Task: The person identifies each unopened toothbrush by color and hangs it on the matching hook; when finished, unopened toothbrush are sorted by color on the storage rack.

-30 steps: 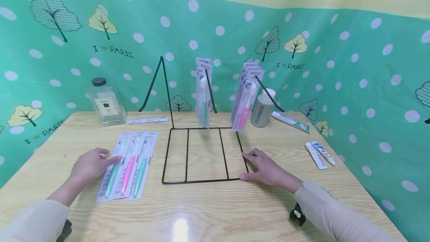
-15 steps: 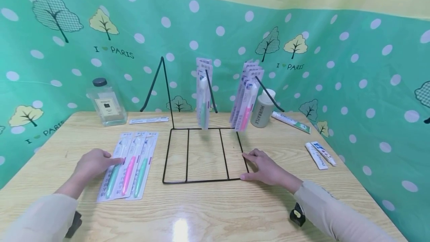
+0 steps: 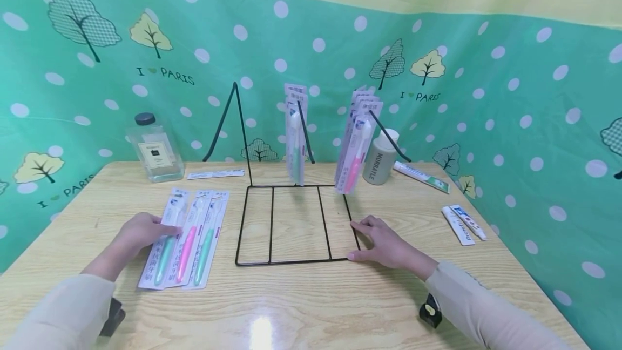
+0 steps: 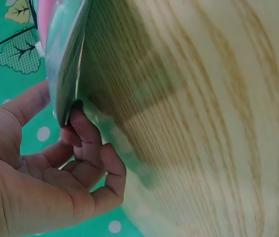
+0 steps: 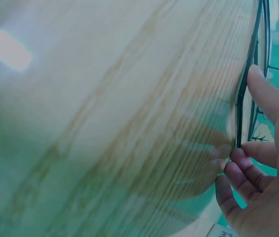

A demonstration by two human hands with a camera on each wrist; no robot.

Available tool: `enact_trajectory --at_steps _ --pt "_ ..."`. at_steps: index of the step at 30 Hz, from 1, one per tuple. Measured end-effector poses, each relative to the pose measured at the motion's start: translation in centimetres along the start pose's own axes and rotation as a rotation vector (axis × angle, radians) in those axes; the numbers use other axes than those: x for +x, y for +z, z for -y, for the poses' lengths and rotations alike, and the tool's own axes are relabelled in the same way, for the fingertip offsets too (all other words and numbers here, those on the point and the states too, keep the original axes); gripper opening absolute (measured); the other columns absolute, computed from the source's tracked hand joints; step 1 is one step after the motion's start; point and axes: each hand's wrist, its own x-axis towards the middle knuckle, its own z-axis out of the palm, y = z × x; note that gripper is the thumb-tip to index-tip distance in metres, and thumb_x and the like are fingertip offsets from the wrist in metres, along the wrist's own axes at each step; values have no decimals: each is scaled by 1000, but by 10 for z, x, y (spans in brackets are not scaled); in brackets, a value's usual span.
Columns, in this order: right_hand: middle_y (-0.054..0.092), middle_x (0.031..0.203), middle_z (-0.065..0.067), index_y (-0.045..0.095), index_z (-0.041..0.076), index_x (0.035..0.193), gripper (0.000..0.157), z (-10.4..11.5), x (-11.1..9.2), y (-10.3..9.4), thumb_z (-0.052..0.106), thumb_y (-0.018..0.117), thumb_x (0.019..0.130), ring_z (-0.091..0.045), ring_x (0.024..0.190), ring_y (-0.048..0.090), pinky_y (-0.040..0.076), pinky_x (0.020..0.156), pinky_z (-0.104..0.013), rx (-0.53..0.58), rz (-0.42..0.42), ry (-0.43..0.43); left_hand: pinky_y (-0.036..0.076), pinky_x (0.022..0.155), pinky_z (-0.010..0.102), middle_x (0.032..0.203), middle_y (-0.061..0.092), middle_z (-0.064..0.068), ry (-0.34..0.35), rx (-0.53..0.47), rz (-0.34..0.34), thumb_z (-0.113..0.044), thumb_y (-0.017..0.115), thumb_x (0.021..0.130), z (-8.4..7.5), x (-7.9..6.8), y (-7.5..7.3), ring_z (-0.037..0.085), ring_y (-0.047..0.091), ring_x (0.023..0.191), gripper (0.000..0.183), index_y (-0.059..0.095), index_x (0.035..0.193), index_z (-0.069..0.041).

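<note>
Three packaged toothbrushes lie side by side at the left of the table. My left hand [image 3: 142, 231] pinches the left edge of the leftmost green packaged toothbrush [image 3: 166, 253], thumb above and curled fingers under its raised edge [image 4: 70, 74]. To its right, overlapping, lie a pink packaged toothbrush [image 3: 186, 253] and another green packaged toothbrush [image 3: 204, 255]. A black wire display rack [image 3: 298, 261] stands mid-table. My right hand [image 3: 381, 244] holds its front right corner between thumb and fingers; the right wrist view shows the thumb [image 5: 265, 91] against the wire.
Packaged toothbrushes hang on the rack's middle hook [image 3: 295, 139] and right hook [image 3: 357, 145]; its left hook [image 3: 221, 123] is bare. Behind stand a clear bottle [image 3: 155, 150] and a grey bottle [image 3: 380, 158]. Toothpaste tubes [image 3: 421, 176] lie at right, a slim box [image 3: 216, 174] at back left.
My left hand has shifted slightly right and taken the leftmost packaged toothbrush by its edge, tilting it up a little. The hanging packs sway slightly. My right hand stays put.
</note>
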Motion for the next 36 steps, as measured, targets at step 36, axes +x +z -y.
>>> enact_trajectory --at_steps 36 --pt "45 123 -8 40 8 137 83 -4 0 1 54 66 73 -27 116 41 38 95 -44 -13 -3 -22 51 64 33 96 64 9 432 94 -84 -35 69 78 -127 -66 44 18 60 79 49 60 114 -3"
